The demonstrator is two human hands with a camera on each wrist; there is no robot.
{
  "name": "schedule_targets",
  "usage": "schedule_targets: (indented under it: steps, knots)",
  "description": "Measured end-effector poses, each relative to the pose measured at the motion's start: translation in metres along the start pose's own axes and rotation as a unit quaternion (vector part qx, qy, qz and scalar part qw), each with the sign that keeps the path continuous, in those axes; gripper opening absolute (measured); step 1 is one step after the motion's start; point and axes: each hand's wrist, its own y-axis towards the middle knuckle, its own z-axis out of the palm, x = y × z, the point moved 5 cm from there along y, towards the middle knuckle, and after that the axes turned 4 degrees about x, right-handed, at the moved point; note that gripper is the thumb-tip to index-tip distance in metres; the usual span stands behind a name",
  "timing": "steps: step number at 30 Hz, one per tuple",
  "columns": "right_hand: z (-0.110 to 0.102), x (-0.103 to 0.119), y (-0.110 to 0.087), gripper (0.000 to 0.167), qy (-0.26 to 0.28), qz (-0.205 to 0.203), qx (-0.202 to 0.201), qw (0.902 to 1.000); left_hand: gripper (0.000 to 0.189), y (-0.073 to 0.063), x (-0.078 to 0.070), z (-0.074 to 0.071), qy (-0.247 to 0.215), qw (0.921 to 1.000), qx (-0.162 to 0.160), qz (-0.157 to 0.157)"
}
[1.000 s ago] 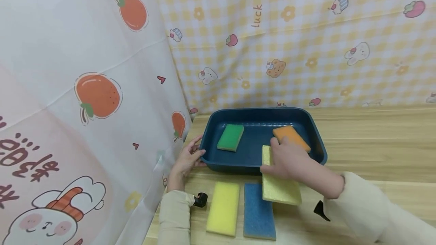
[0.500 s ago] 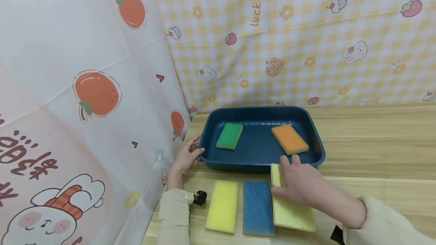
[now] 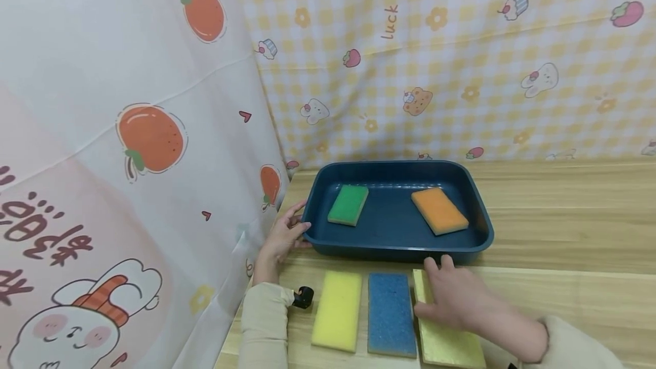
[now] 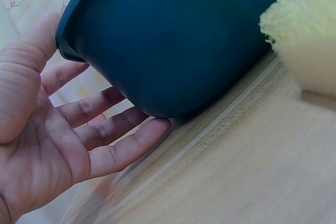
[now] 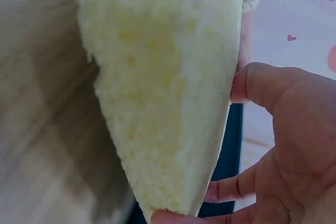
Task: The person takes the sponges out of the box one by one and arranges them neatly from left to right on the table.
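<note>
A dark blue rectangular pan (image 3: pixel 394 252) stands on the table, a green sponge (image 3: pixel 348 205) and an orange sponge (image 3: pixel 439 210) lying apart inside it. My left hand (image 3: pixel 281 238) holds the pan's left end, thumb at the rim and fingers along the outer wall (image 4: pixel 152 51). Over the table in front of the pan, my right hand (image 3: pixel 461 299) grips a gold-yellow sponge (image 3: pixel 451 346) by its sides. In the right wrist view, this sponge (image 5: pixel 152 87) shows pale foam with a thin facing layer, thumb and fingertips at its edges.
On the table before the pan, a yellow sponge (image 3: pixel 336 311) and a blue sponge (image 3: pixel 392 315) lie side by side, just left of my right hand. A printed cloth (image 3: pixel 205 101) hangs along the left, and a checked cloth (image 3: pixel 461 61) hangs behind the pan.
My right hand has drawn back from the pan's front rim toward me and slightly right, lowering the gold-yellow sponge beside the blue one. The left hand and pan have stayed put.
</note>
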Motion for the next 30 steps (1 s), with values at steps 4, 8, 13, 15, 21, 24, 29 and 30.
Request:
schedule_targets:
  steps: [4,8,13,15,21,24,29,30]
  knots:
    - [0.007,-0.002,0.004,0.08,-0.004,-0.006,0.003,1.0,0.055,0.0,0.0,0.0,-0.003,1.0,-0.002,0.0]
    - [0.011,-0.005,0.008,0.079,-0.007,-0.01,-0.003,0.9999,0.055,0.0,0.001,0.0,-0.001,1.0,-0.007,-0.004]
    - [0.015,-0.006,0.012,0.08,-0.016,-0.015,-0.005,0.9997,0.055,0.0,0.001,-0.001,0.001,0.9999,-0.009,-0.007]
    - [0.016,-0.006,0.013,0.081,-0.017,-0.015,-0.001,0.9998,0.055,0.0,0.002,-0.001,0.001,0.9999,-0.009,-0.006]
    - [0.019,-0.008,0.016,0.079,-0.017,-0.016,0.001,0.9997,0.055,0.001,0.002,0.0,-0.001,1.0,-0.007,-0.006]
    - [0.021,-0.009,0.017,0.079,-0.018,-0.014,0.007,0.9997,0.055,0.0,0.0,0.001,-0.001,1.0,-0.004,-0.006]
    - [0.022,-0.01,0.019,0.078,-0.027,-0.016,0.02,0.9993,0.056,0.001,0.001,0.0,-0.007,1.0,-0.002,-0.005]
    - [0.022,-0.009,0.019,0.078,-0.029,-0.018,0.02,0.9992,0.056,0.001,0.0,0.0,-0.007,1.0,-0.002,-0.004]
